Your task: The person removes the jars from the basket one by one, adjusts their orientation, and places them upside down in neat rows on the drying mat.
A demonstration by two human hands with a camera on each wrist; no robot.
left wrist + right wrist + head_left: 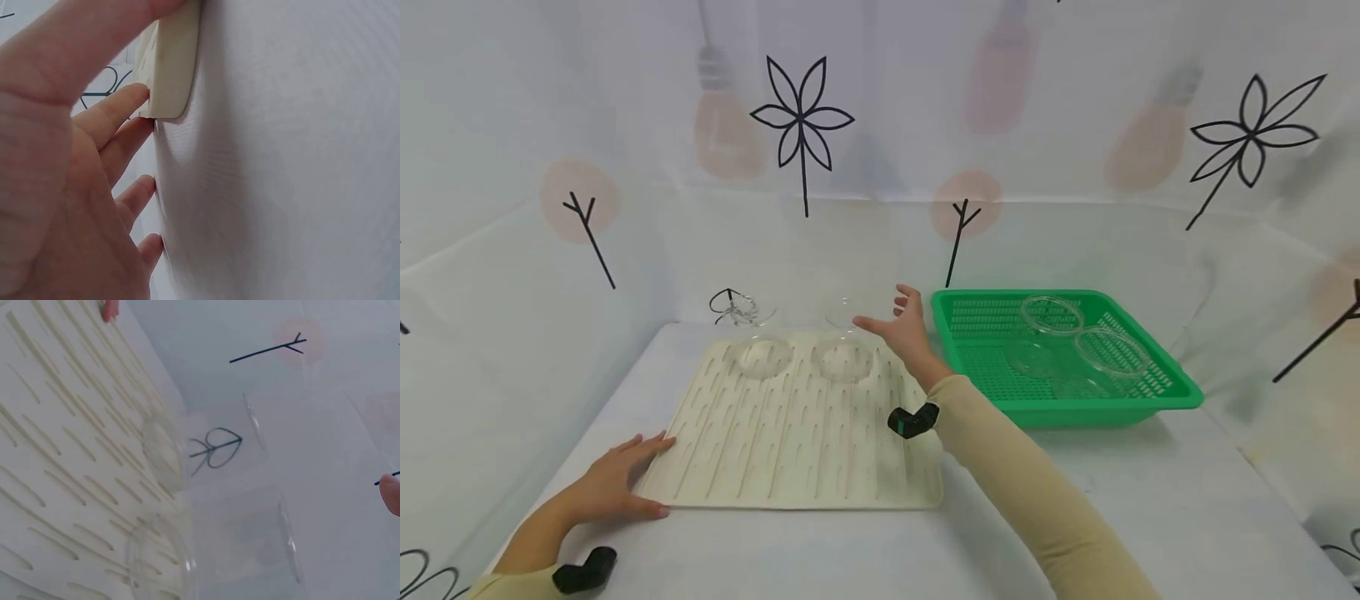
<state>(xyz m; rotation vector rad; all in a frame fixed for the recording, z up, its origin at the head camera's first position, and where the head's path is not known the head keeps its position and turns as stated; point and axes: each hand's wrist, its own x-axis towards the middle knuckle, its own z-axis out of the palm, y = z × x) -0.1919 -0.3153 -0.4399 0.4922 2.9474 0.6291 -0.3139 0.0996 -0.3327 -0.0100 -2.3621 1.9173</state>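
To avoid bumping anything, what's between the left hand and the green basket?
The head view shows the cream ribbed mat between the left hand and green basket, with the right sleeve crossing beside the basket.

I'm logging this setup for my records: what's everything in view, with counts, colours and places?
Ribbed mat: one, cream, on the table
Containers on the mat: two, clear, side by side toward its far edge
Basket: one, green, right of the mat
Containers in the basket: two, clear
Table: one, white, beneath everything
Printed backdrop: white with black and pinkish prints, behind and beside the table
Wrist devices: two, black, one per wrist
Sleeves: two, beige, on both arms
Left grip: one, bare, touching the mat's near-left corner
Right grip: one, bare, near the right-hand container
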